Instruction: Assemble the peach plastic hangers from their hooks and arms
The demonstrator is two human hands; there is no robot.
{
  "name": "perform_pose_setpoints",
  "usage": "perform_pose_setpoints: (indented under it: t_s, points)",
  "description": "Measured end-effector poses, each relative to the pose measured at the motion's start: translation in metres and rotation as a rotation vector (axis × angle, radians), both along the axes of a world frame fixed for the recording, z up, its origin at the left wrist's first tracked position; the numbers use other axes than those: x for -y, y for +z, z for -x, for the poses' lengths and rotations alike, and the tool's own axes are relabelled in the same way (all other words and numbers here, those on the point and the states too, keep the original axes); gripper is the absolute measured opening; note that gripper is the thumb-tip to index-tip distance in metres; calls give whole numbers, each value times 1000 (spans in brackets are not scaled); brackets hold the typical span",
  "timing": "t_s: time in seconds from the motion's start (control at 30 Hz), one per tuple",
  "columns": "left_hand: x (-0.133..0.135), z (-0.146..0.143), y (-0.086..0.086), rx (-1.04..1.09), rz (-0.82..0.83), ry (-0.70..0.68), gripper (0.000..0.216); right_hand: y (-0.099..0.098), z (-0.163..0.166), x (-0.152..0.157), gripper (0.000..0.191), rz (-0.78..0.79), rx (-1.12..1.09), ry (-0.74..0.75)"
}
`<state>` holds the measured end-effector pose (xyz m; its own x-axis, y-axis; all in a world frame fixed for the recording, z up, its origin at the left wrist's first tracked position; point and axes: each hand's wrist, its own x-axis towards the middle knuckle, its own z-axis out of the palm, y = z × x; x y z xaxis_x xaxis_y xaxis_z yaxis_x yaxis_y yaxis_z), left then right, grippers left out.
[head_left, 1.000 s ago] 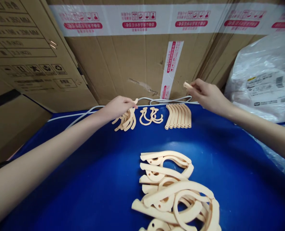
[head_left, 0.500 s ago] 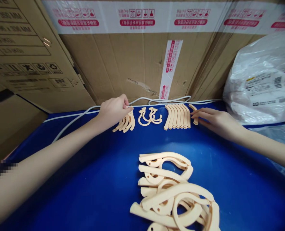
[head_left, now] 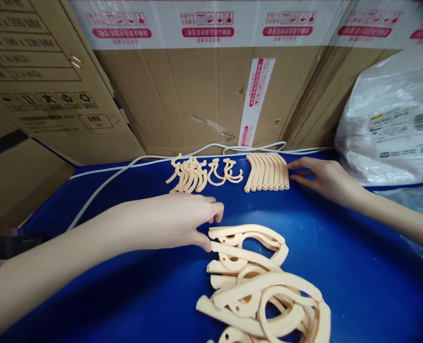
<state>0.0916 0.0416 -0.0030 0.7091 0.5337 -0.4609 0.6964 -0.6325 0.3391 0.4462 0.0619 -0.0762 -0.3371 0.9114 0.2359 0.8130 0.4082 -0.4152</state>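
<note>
Right hand point(head_left: 329, 178), grip parted, fingertips at right end of curved-piece row point(head_left: 267, 172): sideways nudge could skew row. Left hand point(head_left: 182, 218), grip parted, front-left of row; catching folded hangers point(head_left: 268, 277), overlapping in front of row, could drag neighbours.

Eight curved hanger arms point(head_left: 267, 172) lie side by side in the row over there, next to two C-shaped hooks point(head_left: 216, 184) and a jumble of slim curved pieces point(head_left: 188, 175), at least four but too overlapped for me to count exactly. Nearer me on the one blue surface point(head_left: 143, 295) I make out at least four folding hangers point(head_left: 268, 277), heaped and partly out of view. I also see two hands, one left hand point(head_left: 182, 214) and one right hand point(head_left: 327, 180), plus at least two cardboard cartons point(head_left: 161, 95).
</note>
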Motion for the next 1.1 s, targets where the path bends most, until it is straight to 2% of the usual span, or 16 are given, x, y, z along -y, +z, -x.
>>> perform_pose_setpoints:
  t_s: [0.1, 0.17, 0.23, 0.3, 0.37, 0.43, 0.5, 0.6, 0.7, 0.8, 0.9, 0.97, 1.1]
  points:
    - [-1, -3, -3, 19, 46, 7, 18, 9, 16, 8, 16, -57, 86, -22]
    - [-3, -3, -4, 21, 54, 4, 18, 18, 36, 25, 17, -108, 94, 17]
    - [-4, -1, -4, 25, 59, -9, 18, 27, 62, 49, 20, -86, 77, 227]
    - [-3, 2, -4, 53, 42, -25, 15, 34, 86, 74, 29, 55, 112, 422]
    - [-2, 3, -4, 96, 5, -28, 14, 37, 103, 91, 36, 95, 137, 516]
    - [0, 3, -4, 151, -19, -9, 19, 36, 108, 97, 30, 105, 148, 537]
    - [0, 1, -5, 226, -12, 46, 20, 33, 107, 96, 21, 141, 129, 529]
    - [-1, -6, -7, 369, 78, 239, 25, 29, 102, 89, 18, 215, 36, 475]
    - [-4, -15, -10, 503, 329, 382, 23, 32, 103, 80, 12, 205, -136, 361]
    - [-6, -24, -11, 640, 524, 444, 15, 38, 107, 68, 23, 124, -266, 244]
    - [-7, -31, -9, 788, 442, 565, 9, 46, 108, 55, 32, 103, -326, 194]
    - [-9, -34, -5, 862, 335, 636, 16, 52, 109, 47, 33, 82, -336, 165]
    - [-17, -37, 8, 917, 117, 674, 31, 67, 115, 34, 26, -102, -150, 61]
